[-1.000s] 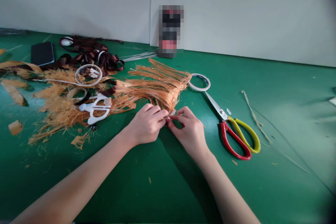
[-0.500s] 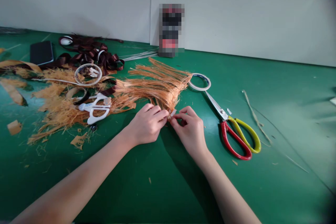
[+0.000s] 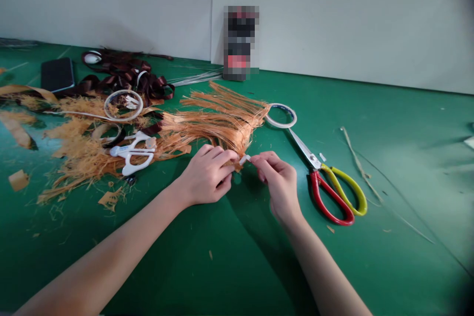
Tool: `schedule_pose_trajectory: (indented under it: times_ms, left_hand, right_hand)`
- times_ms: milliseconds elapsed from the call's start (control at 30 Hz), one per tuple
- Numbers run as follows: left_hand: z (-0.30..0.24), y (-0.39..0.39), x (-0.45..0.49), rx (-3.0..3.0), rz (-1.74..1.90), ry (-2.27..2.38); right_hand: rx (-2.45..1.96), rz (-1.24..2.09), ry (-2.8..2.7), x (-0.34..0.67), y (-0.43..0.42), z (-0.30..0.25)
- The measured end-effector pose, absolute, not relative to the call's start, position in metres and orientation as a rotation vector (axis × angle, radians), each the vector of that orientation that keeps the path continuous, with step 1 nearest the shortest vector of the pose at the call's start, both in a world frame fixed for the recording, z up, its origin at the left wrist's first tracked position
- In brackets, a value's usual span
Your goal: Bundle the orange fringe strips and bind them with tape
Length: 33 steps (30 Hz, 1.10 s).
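Observation:
My left hand (image 3: 210,173) is closed on the near end of a fringe of orange-brown fibre strands (image 3: 222,121), which fans out to the left across the table. A short piece of white tape (image 3: 244,159) sticks out at that end. With thumb and forefinger my right hand (image 3: 277,177) pinches the tape's free end, just right of the fringe. Red-and-yellow-handled scissors (image 3: 335,192) lie to the right, blades partly apart. Behind the fringe's right edge rests a tape roll (image 3: 281,116).
Left of the fringe lie white scissors (image 3: 135,152), another tape roll (image 3: 123,105), loose orange fibres (image 3: 81,158), brown ribbon (image 3: 129,79) and a dark flat device (image 3: 57,74). A blurred box (image 3: 240,44) stands against the wall. Thin wire (image 3: 361,168) lies right of the large scissors.
My right hand has moved slightly to the right, away from the left fingers, with the tape now stretched between them. My left hand has hardly shifted on the fringe.

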<state>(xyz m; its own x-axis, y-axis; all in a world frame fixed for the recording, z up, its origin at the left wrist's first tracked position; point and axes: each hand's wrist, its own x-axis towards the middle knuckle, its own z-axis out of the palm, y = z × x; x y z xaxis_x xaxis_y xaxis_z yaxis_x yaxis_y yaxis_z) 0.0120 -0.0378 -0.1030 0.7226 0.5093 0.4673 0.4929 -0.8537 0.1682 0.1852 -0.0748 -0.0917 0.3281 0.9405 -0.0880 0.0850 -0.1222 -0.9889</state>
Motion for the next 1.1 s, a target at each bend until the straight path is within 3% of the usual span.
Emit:
schedule_pose_trajectory:
  times_ms: [400, 667, 1100]
  left_hand:
    - [-0.106, -0.036, 0.014, 2.85, 0.939, 0.985]
    - [-0.106, -0.037, 0.013, 2.874, 0.982, 1.017]
    - [-0.109, -0.036, 0.016, 2.795, 0.952, 0.957]
  right_hand:
    - [-1.36, 1.142, -0.939, 0.183, -0.075, -0.09]
    - [-1.661, 0.611, -1.019, 0.189, -0.075, -0.097]
    - [-1.641, 0.586, -1.422, 0.178, -0.08, -0.095]
